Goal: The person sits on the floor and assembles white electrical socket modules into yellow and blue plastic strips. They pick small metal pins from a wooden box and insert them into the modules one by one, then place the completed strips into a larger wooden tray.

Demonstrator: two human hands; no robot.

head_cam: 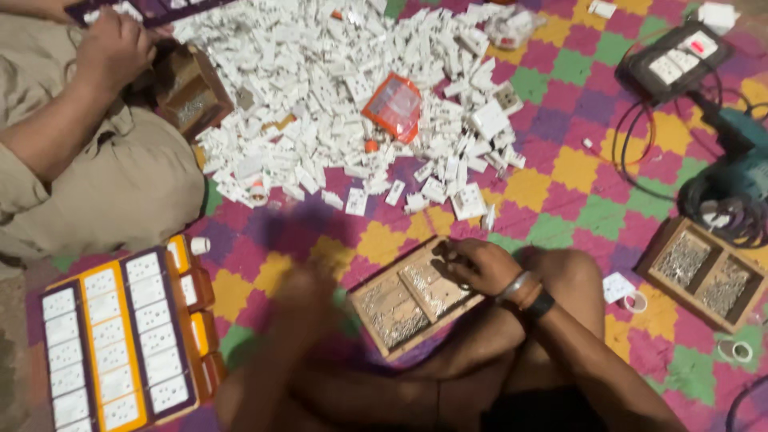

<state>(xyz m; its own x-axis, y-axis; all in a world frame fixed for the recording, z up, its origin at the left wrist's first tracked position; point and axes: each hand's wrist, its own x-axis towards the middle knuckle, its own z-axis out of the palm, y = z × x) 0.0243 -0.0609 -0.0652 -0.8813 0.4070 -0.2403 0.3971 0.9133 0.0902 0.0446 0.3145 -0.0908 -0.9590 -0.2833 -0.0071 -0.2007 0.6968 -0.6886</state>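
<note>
Wooden tray: a shallow, two-compartment wooden tray (404,300) filled with small silvery metal parts is seen at lower centre, resting on the patterned mat against the person's crossed legs.
Right hand: the right hand (478,266) is laid on the tray's far compartment, its fingers (452,258) curled down into the metal parts; whether a part is pinched cannot be told. A metal bangle and a dark band are worn at the wrist.
Left hand: the left hand (306,298) is shown as a motion blur just left of the tray; the state of its fingers cannot be told.
Heap: a large heap of white plastic switch and socket pieces (344,104) is spread beyond the tray, with an orange-edged clear packet (394,106) lying on it.
Panel: an orange-and-purple board set with rows of white socket plates (120,340) lies at lower left.
Second tray: a similar wooden tray of metal parts (704,272) is placed at right, near a teal power drill (740,160) with a coiled black cable.
Co-worker: another person's hand (112,48) is seen at upper left, beside a small wooden box (192,92).
Floor covering: a mat of pink, yellow, green and purple squares (560,168) underlies everything.
</note>
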